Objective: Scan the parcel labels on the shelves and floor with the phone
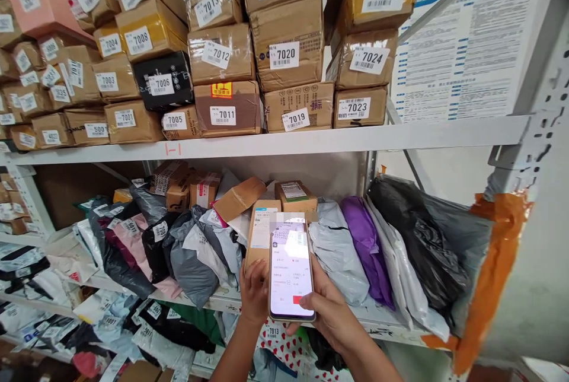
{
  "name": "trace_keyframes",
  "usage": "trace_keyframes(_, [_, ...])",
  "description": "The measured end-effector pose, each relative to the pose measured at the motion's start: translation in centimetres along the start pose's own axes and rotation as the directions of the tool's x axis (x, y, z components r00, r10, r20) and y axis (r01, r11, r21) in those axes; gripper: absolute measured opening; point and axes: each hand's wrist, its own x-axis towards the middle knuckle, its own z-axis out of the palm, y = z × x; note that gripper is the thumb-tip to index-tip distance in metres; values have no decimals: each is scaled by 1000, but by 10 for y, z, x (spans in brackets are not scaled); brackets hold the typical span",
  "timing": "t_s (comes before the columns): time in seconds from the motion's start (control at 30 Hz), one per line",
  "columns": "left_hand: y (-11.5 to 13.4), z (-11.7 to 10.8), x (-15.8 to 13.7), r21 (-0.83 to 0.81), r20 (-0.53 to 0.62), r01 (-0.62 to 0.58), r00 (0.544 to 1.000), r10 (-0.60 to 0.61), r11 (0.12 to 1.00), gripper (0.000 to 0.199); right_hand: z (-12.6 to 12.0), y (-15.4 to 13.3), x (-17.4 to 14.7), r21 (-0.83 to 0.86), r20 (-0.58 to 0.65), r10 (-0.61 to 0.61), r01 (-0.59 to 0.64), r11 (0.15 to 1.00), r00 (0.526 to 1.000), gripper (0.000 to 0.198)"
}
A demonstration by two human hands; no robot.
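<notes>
A lit smartphone [291, 272] is upright in front of the middle shelf, its screen facing me. My right hand [331, 314] grips it from the right side and below. My left hand [253, 296] wraps the lower left edge of a tall narrow cardboard parcel [261, 232] with a white label, standing just behind and left of the phone. Soft poly-bag parcels press against this box on both sides.
The top shelf [311, 139] carries stacked cardboard boxes with numbered labels such as 7011 [222, 115] and 7019. The middle shelf holds grey, pink, purple [367, 239] and black bags. A metal upright [533, 133] and printed wall notice [466, 50] stand right. More bags fill the lower shelves.
</notes>
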Motion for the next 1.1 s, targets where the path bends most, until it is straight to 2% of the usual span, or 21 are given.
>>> trace_keyframes(0.07, [2, -5, 9, 45, -43, -62, 997, 64, 997, 24, -4, 1, -6, -14, 12, -20, 20, 1000, 1000, 102])
trace_keyframes(0.17, [8, -16, 19, 83, -80, -93, 992, 99, 992, 22, -9, -1, -19, -42, 5, -40, 40, 998, 999, 97])
trace_keyframes(0.27, [18, -35, 21, 84, -93, -91, 991, 99, 992, 25, -14, -7, -37, -66, -76, -42, 37, 997, 996, 94])
trace_keyframes(0.37, [27, -59, 17, 53, -105, -103, 989, 108, 993, 25, -19, -16, -56, -55, -162, -55, 47, 997, 985, 100])
trace_keyframes(0.6, [31, -100, 23, 95, -175, -180, 965, 194, 979, 22, -27, -27, -82, -54, -341, -40, 23, 998, 939, 109])
trace_keyframes(0.87, [30, -114, 41, 116, -168, -275, 942, 292, 954, 20, -19, -29, -90, -26, -407, 2, -14, 1000, 913, 105])
trace_keyframes(1.1, [38, -121, 50, 121, -181, -324, 922, 342, 938, 23, -26, -29, -101, -32, -406, -1, -13, 999, 914, 115])
